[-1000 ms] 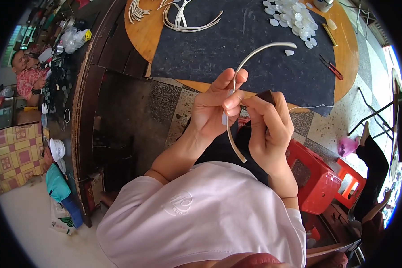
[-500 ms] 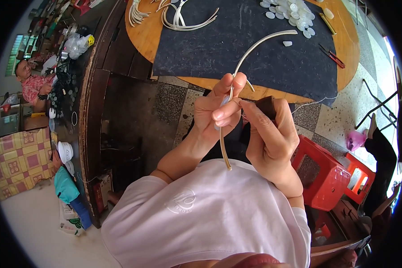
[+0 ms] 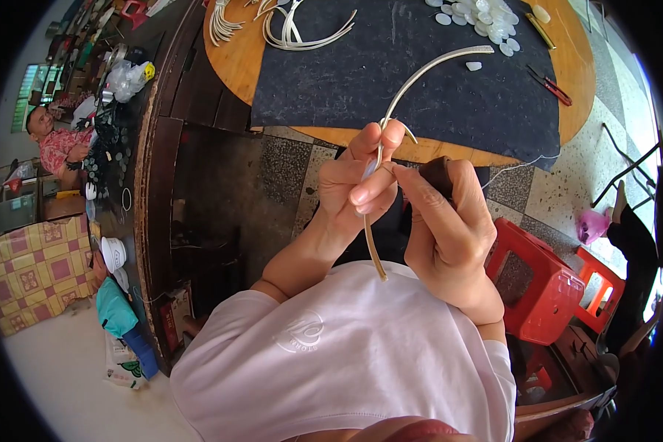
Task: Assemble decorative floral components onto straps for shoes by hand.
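Observation:
In front of my chest my left hand [image 3: 346,173] is closed around a curved, pale metallic strip [image 3: 414,78]. One end arcs up over the table, the other hangs below my fingers. A small translucent piece [image 3: 370,168] is pinched against the strip, partly hidden by the fingers. My right hand [image 3: 455,232] is closed just to the right, its thumb and index fingertips meeting beside the left fingers. A dark brown object [image 3: 436,177], kind unclear, rests within its curled fingers. A thin pale thread [image 3: 519,169] runs from near that hand toward the table edge.
On the wooden table [image 3: 576,74] lies a dark cloth [image 3: 331,88] with translucent oval discs [image 3: 486,18], more curved strips [image 3: 309,43] and red-handled pliers [image 3: 556,90]. Red stools [image 3: 541,295] stand at right. A dark wooden bench [image 3: 151,184] runs along the left; another person [image 3: 59,144] is beyond it.
The view has shifted slightly. Both hands keep nearly the same grip and position; the strip's lower end sits slightly further right.

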